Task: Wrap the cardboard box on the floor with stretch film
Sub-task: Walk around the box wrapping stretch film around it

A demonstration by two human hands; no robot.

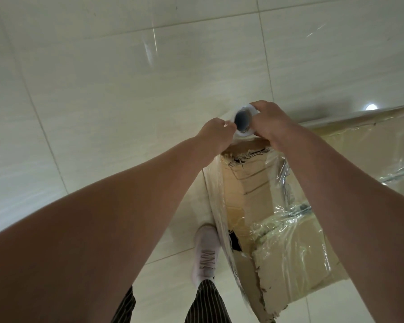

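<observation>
Together, both hands, left hand (216, 132) and right hand (269, 121), curl around the film roll (243, 120) above the cardboard box (289, 264).

Glossy clear film (287, 238) over matt torn cardboard box (247, 180); shiny floor tiles (126, 78).

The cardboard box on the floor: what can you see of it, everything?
The cardboard box is brown and worn, with torn, ragged edges and a dark hole near one corner. It lies on the tiled floor, running off the frame's right side. Clear, wrinkled stretch film already clings over its top and side. A white shoe stands right beside it; whether they touch is unclear.
</observation>
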